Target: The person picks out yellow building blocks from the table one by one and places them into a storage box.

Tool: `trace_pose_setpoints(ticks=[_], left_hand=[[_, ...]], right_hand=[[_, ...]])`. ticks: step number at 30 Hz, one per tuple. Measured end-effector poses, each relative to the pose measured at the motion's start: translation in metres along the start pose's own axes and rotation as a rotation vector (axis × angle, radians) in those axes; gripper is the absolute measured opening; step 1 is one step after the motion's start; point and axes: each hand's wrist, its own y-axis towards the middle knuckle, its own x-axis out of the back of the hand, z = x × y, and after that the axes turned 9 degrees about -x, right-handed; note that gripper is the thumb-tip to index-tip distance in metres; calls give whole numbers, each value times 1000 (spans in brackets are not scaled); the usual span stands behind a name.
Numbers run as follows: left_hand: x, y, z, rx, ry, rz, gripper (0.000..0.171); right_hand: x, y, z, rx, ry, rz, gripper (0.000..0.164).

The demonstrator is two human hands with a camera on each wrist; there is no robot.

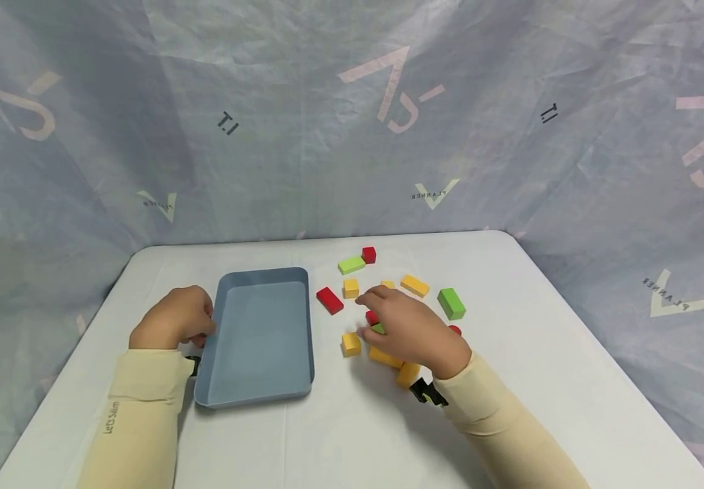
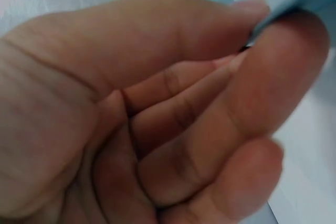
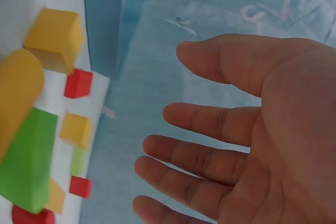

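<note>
My left hand (image 1: 176, 318) pinches the left wall of a blue-grey tray (image 1: 260, 339) between thumb and fingers; the left wrist view shows the tray's edge (image 2: 299, 3) there. Nothing lies inside the tray. Over a scatter of toy blocks hovers my right hand (image 1: 409, 329), its fingers spread apart and holding nothing, as the right wrist view shows. Closest to its fingertips in the head view are a yellow cube (image 1: 351, 344), a red block (image 1: 372, 317) and a green block (image 1: 379, 329), the last two partly hidden by the hand. Yellow blocks (image 1: 386, 357) show under the palm.
Farther back lie a red bar (image 1: 330, 301), a yellow cube (image 1: 350, 288), a light green bar (image 1: 352, 265) and a red cube (image 1: 368, 255). To the right are a yellow bar (image 1: 415, 285) and a green block (image 1: 452, 303). A printed grey cloth (image 1: 303, 136) hangs behind the white table (image 1: 235, 448).
</note>
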Motion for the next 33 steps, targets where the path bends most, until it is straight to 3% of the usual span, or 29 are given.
trace_pose_setpoints(ticks=[12,24,33], left_hand=[[-5,2,-4,2,3,-13,3],[-5,1,-8,2,-18,-3,7],[-6,3,-6,-8,1,-7,13]], right_hand=[[-22,5,1,50,-20,21,45],[-33,10,5,37,-5,91,48],[-38,10,8,77,-12,97,43]])
